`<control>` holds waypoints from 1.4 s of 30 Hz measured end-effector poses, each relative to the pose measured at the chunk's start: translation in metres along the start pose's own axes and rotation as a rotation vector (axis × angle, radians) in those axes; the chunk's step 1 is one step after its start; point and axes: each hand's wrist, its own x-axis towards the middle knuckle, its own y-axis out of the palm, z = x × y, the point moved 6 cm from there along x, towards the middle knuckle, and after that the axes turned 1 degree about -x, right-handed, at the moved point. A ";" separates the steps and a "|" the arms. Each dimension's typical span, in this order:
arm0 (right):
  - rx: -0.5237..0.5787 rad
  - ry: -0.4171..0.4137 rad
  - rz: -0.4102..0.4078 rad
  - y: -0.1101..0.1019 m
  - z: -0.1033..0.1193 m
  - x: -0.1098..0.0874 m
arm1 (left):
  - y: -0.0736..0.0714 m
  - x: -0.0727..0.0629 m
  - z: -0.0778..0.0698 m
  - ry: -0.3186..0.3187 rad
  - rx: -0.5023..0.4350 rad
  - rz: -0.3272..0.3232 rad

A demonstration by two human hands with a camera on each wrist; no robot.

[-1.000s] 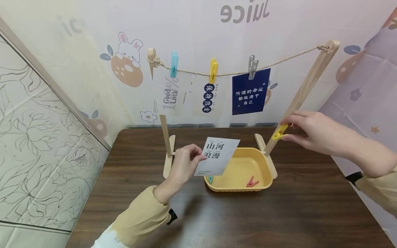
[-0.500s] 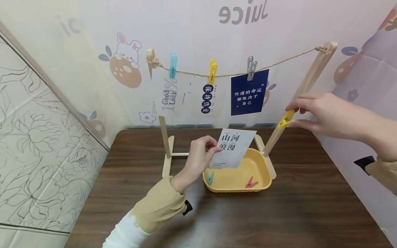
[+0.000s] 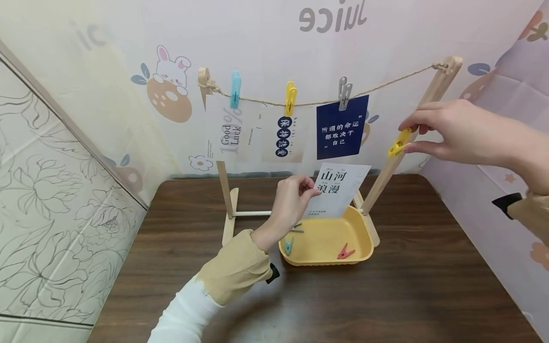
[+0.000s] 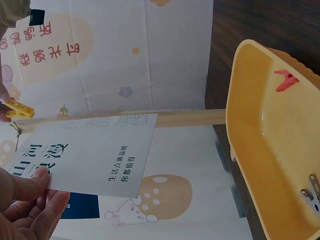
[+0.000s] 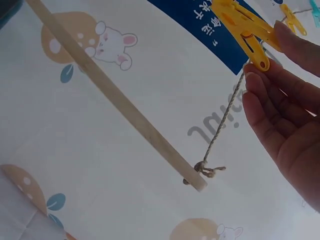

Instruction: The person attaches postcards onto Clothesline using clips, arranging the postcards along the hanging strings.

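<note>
My left hand [image 3: 293,202] pinches the left edge of a white card [image 3: 339,193] with dark Chinese lettering, held over the back of the yellow basin. In my right hand [image 3: 459,128], a yellow clothespin [image 5: 245,30] is pinched by its handle ends between thumb and fingers, near the right wooden post [image 3: 396,147]. Above, a twine line [image 3: 386,85] carries three hanging cards: a white "Good Luck" card [image 3: 227,138] under a light-blue clothespin [image 3: 235,89], a pale card [image 3: 296,143] under a yellow clothespin [image 3: 290,99], and a navy card [image 3: 343,126] under a grey clothespin [image 3: 344,94].
The yellow basin [image 3: 370,238] stands between the wooden feet of the frame. Inside it lie a red clothespin [image 3: 345,251], a teal clothespin [image 3: 289,246] and a grey clothespin [image 4: 311,195]. A white crossbar [image 3: 253,213] joins the feet; printed cloth hangs behind.
My left hand has carried the white card up and to the right. My right hand has risen with the yellow clothespin. The grey clothespin in the basin has come into the head view.
</note>
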 end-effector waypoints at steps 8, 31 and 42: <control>-0.037 -0.012 0.013 -0.008 -0.010 0.012 | 0.008 0.016 -0.005 0.005 -0.026 -0.018; -0.092 0.052 0.072 -0.028 -0.045 0.034 | 0.030 0.054 -0.037 0.060 -0.049 -0.043; -0.135 0.115 0.104 -0.037 -0.062 0.041 | 0.036 0.071 -0.049 0.092 0.000 -0.069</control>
